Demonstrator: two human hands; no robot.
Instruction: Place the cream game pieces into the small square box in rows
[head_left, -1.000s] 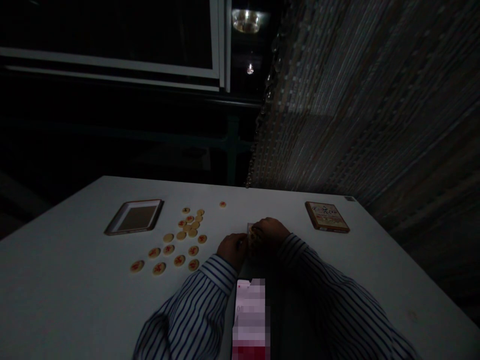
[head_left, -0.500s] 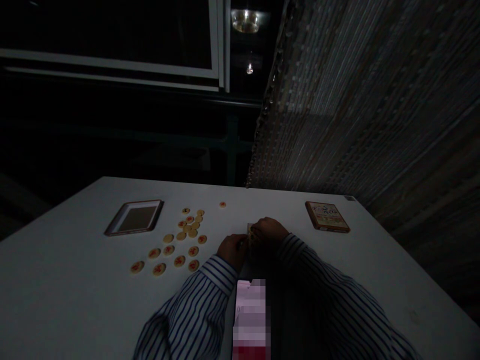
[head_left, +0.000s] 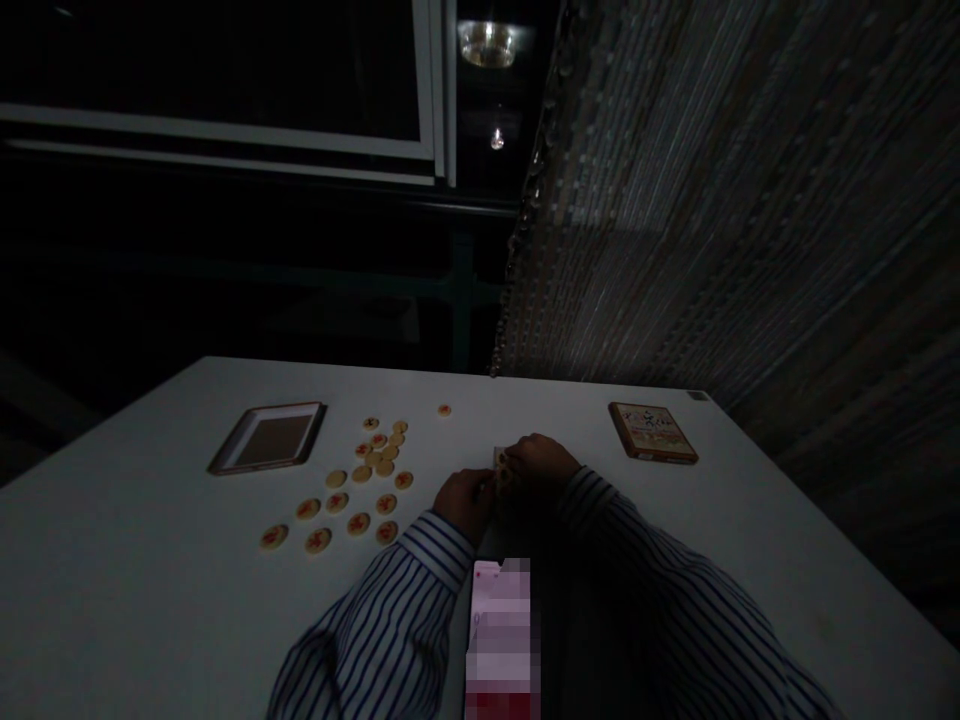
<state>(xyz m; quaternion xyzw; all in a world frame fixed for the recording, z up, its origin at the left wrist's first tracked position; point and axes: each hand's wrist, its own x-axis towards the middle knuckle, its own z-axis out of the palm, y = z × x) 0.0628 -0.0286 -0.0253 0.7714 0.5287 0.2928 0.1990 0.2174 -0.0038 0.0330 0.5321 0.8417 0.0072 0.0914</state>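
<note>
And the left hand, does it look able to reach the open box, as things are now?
Probably yes, with some stretching. Only low round pieces lie between the left hand and the open box, so it could pass above them. It seems busy at a small shadowed thing, though.

The scene is very dim. The white tabletop [head_left: 150,610] reads as dull grey, and the far left sinks to near black. A round lamp [head_left: 487,47] and a small bright spot [head_left: 497,140] glow at the far side; near, a phone screen [head_left: 491,620] shines pink (much of it blocked out by coarse pixels). Dark shadow pools between the sleeves [head_left: 409,590]. The curtain [head_left: 637,200] blurs and stretches toward the right edge.
</note>
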